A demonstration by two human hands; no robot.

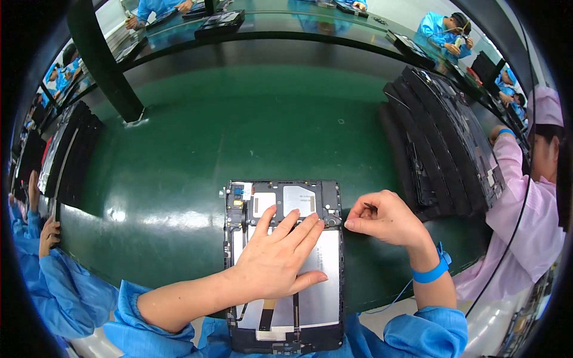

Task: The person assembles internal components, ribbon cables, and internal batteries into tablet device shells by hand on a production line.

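An opened tablet (325, 280) lies at the table's near edge, its inside facing up with a silvery panel, pale plates near the top, and dark and orange flat cables lower down. My left hand (271, 259) rests across its middle, palm down with fingers spread. Just beyond the tablet's upper right edge, my right hand (382, 218) is closed in a pinch. A small dark tool (370, 207) pokes out between its fingers; most of it is hidden, so its kind does not show. A blue strap (433, 269) circles my right wrist.
Black trays (444, 137) holding device parts are stacked on the right of the green table (179, 149). Another dark stack (74, 155) stands at the left. A green post (107, 65) and raised shelf lie beyond. Co-workers sit on both sides and across.
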